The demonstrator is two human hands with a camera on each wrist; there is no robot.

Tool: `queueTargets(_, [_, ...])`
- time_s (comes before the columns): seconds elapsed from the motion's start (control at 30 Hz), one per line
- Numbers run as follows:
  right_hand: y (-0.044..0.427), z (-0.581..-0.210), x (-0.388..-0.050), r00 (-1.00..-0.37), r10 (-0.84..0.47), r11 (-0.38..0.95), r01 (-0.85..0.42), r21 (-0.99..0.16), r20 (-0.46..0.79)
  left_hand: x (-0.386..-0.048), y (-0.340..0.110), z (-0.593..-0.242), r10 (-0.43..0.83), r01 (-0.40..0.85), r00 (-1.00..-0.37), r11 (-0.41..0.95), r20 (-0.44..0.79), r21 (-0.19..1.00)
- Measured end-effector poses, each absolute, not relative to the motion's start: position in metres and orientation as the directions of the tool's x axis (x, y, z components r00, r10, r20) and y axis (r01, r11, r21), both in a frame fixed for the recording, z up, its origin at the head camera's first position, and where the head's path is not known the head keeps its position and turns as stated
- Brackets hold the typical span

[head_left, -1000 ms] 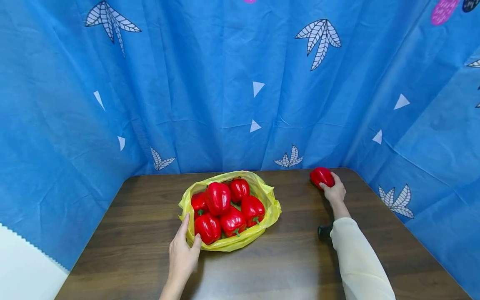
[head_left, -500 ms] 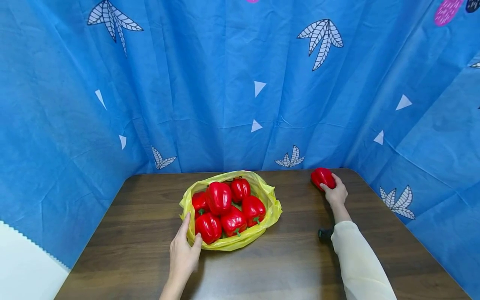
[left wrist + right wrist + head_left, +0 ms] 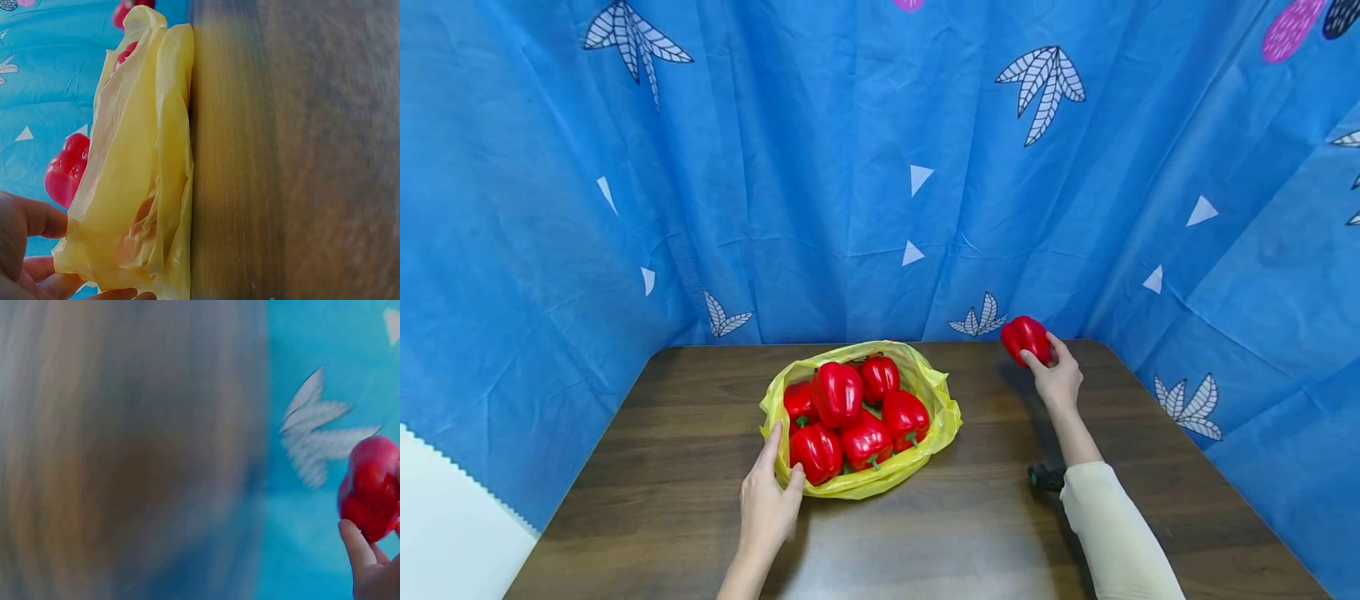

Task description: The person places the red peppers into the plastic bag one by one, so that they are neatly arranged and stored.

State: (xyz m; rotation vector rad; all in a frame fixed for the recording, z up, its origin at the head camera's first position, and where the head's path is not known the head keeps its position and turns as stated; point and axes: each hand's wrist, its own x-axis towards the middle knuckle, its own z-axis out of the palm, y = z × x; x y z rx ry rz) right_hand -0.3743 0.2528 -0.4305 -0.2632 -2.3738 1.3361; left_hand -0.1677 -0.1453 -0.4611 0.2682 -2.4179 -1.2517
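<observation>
In the head view a yellow plastic bag [image 3: 880, 483] stands with its mouth wide, several red bell peppers [image 3: 838, 397] piled inside. My left hand [image 3: 765, 508] holds the bag's near left corner, thumb at the front and fingers along the left side. The left wrist view gives the bag's thin, wrinkled wall [image 3: 125, 156] close up, between the thumb and fingers. Off to the right, my right hand [image 3: 1057, 377] grips a single red bell pepper [image 3: 1024, 338] above the far part of the table. That pepper [image 3: 372, 487] also shows in the right wrist view, with the thumb against it.
The brown wooden table [image 3: 647, 475] reaches back to a blue patterned curtain [image 3: 820, 183], which closes off the rear and both sides. A dark device [image 3: 1045, 477] sits at my right wrist. Something white [image 3: 452, 525] shows at the lower left.
My right hand has lifted the pepper from the table's far right and brought it a little to the left. The left hand stays at the bag.
</observation>
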Motion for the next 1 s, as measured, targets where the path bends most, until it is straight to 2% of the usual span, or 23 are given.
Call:
queueTargets(0.43, [0.152, -0.380, -0.311, -0.857, 0.149, 0.577, -0.329, -0.747, 0.493, -0.169, -0.144, -0.462, -0.343, 0.025, -0.900, 0.576, 0.269, 0.817])
queueTargets(0.7, [0.102, -0.385, -0.292, -0.858, 0.065, 0.564, -0.389, -0.728, 0.509, -0.169, -0.144, -0.463, -0.349, 0.036, -0.894, 0.572, 0.283, 0.820])
queueTargets(1.0, [0.076, -0.402, -0.285, -0.865, -0.010, 0.584, -0.413, -0.699, 0.502, -0.168, -0.145, -0.463, -0.346, 0.048, -0.891, 0.570, 0.293, 0.820])
